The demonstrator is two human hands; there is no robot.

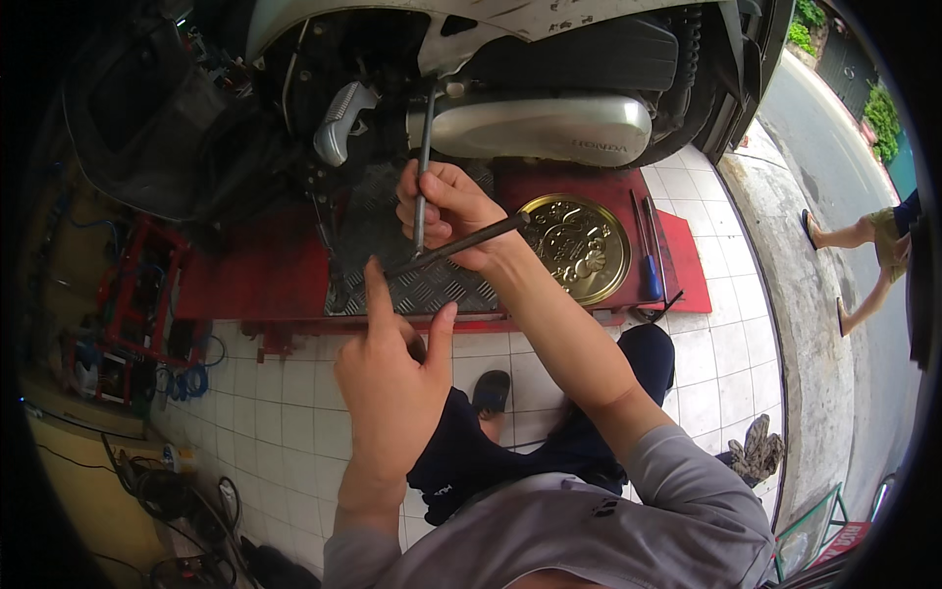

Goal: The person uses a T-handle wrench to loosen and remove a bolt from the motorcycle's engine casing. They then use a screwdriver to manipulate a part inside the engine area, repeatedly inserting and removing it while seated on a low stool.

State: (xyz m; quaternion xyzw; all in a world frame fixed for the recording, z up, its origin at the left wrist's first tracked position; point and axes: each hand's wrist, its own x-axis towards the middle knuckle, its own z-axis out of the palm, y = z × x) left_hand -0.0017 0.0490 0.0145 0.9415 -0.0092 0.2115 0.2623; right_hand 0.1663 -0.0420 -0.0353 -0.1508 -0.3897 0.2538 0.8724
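Note:
My right hand (446, 206) is closed around the steel shaft of a T-handle wrench (425, 147). The shaft's far end reaches up to the underside of a scooter (540, 128), beside its silver engine cover. Across the near end runs a dark crossbar (471, 243), passing close to my right wrist. My left hand (388, 378) is open below it, index finger stretched up to the crossbar's left end and thumb apart. Its other fingers are curled and partly hidden. Whether the fingertip touches the bar I cannot tell.
The scooter stands over a red lift table (250, 280) with a metal tread plate. A round gold embossed tray (579, 245) lies at its right, beside a blue-handled screwdriver (652, 280). Cables (186, 378) and red racks (147, 294) are at left. A person's legs (863, 265) show outside.

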